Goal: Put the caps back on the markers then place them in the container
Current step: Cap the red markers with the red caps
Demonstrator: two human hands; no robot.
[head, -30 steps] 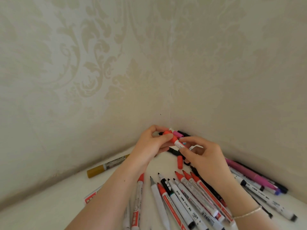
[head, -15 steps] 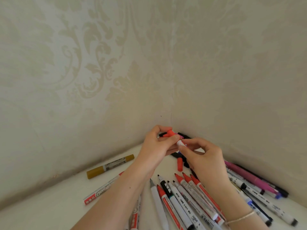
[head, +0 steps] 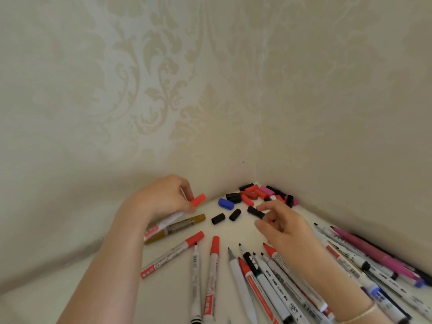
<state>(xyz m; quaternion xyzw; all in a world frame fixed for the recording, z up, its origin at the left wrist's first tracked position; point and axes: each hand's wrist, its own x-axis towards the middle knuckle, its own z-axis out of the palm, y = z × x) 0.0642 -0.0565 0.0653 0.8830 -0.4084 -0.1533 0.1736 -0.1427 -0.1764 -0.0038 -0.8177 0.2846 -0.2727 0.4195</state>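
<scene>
Since the hands were joined a second ago: they have now parted, which suggests one capping is done.
Surface (head: 236,232): pale, set into a wallpapered corner, with markers fanned across the near side and loose caps heaped at the back.
Uncapped markers (head: 264,274): a fan of them lies near the right wrist with tips bare, so most of the task looks undone.
Left hand (head: 163,199): it has swung out to the left, fingers curled round the red-capped marker (head: 197,199), whose white barrel runs down under the palm.
Right hand (head: 285,228): it has let go of that marker and moved toward the caps, its fingers pinching a black cap (head: 256,212).
Cap pile (head: 259,194): red, black, pink and one blue cap (head: 225,203) sit against the corner; two more black ones lie apart just in front.
Container: not in view, so where the finished marker goes cannot be told.
</scene>
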